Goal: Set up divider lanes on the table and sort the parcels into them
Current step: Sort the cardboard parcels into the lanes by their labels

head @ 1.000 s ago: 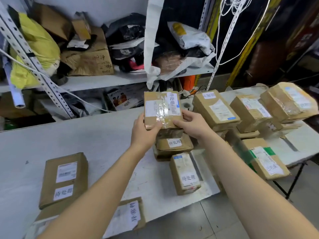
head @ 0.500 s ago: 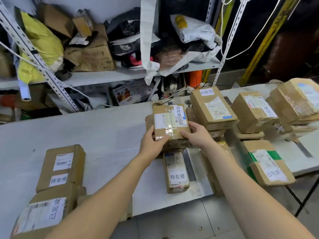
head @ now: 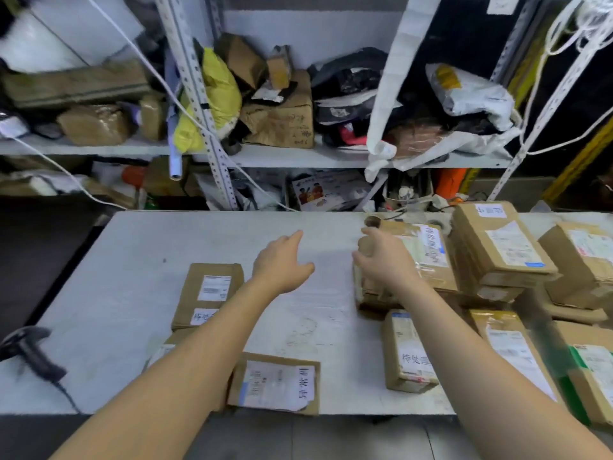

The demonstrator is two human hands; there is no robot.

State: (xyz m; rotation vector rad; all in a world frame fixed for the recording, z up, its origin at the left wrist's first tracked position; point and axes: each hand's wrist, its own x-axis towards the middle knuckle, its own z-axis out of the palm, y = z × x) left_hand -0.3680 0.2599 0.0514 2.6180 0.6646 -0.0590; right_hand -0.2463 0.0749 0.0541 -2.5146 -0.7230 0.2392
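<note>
A taped brown parcel (head: 428, 257) lies on top of a small stack near the middle of the white table (head: 166, 244). My right hand (head: 381, 260) grips its left end, fingers curled round the edge. My left hand (head: 282, 263) hovers open above bare table to the left and holds nothing. On the left lies a flat parcel (head: 209, 293), and a labelled one (head: 275, 383) sits at the front edge. Another labelled parcel (head: 408, 353) lies just in front of the stack.
More parcels crowd the right side: a tall stack (head: 497, 247), a box (head: 583, 260) and a green-labelled one (head: 593, 366). A blurred dark strip (head: 544, 330) runs between them. A barcode scanner (head: 30, 353) sits at the left edge. Cluttered shelves (head: 282, 157) stand behind the table.
The taped parcel, held up in both hands before, has come down onto the stack. My left hand has let go and moved left. The camera view has swung left.
</note>
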